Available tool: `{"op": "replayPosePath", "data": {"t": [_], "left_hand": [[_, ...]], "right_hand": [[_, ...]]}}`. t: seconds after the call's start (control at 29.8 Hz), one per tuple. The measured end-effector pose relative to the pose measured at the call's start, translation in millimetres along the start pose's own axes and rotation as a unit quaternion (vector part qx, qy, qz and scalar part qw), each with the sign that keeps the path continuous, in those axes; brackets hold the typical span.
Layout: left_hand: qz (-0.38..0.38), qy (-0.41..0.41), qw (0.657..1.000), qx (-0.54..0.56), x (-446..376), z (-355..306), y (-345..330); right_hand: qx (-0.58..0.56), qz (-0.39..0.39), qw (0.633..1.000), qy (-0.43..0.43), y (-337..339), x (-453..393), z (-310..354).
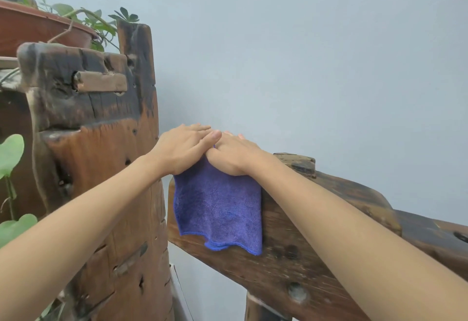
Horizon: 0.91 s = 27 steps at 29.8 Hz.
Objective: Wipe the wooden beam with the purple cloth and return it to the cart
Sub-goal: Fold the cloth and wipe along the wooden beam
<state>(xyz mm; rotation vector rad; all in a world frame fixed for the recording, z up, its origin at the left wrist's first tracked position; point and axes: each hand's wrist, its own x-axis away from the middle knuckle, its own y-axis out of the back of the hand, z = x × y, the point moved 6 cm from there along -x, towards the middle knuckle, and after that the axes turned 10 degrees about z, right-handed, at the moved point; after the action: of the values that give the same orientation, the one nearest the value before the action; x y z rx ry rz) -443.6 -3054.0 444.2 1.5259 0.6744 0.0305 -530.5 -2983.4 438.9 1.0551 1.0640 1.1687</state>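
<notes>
A purple cloth (220,209) hangs draped over the left end of a dark, worn wooden beam (291,252) that runs from the centre toward the lower right. My left hand (182,148) lies flat on top of the cloth, fingers stretched out. Pressed beside it, my right hand (233,156) also rests palm down on the cloth's upper edge, with the left thumb overlapping it. Both hands hold the cloth against the beam's top. The cloth's lower half hangs free down the beam's near side. No cart is in view.
A tall, weathered wooden post (114,168) stands just left of the beam. A brown pot (38,29) with green plants sits at the upper left, with large leaves (10,153) at the left edge. A pale blue wall (304,54) is behind everything.
</notes>
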Motion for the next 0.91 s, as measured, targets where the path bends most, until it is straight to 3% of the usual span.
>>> {"op": "replayPosePath", "data": {"t": [0.17, 0.37, 0.6, 0.91], "left_hand": [[0.037, -0.048, 0.993, -0.097, 5.3, -28.7, -3.3], [0.15, -0.095, 0.972, -0.152, 8.2, -59.6, -9.0], [0.122, -0.096, 0.972, -0.174, 6.2, -97.3, -24.4], [0.173, -0.13, 0.966, -0.142, -7.0, -146.3, -40.4]], "right_hand": [[0.028, -0.013, 1.0, -0.005, -2.4, 30.6, -11.7], [0.112, -0.004, 0.994, -0.009, -4.9, 66.6, -31.3], [0.153, -0.035, 0.987, -0.022, -3.7, 101.0, -51.6], [0.114, -0.052, 0.989, -0.08, -8.1, 145.2, -83.5]]}}
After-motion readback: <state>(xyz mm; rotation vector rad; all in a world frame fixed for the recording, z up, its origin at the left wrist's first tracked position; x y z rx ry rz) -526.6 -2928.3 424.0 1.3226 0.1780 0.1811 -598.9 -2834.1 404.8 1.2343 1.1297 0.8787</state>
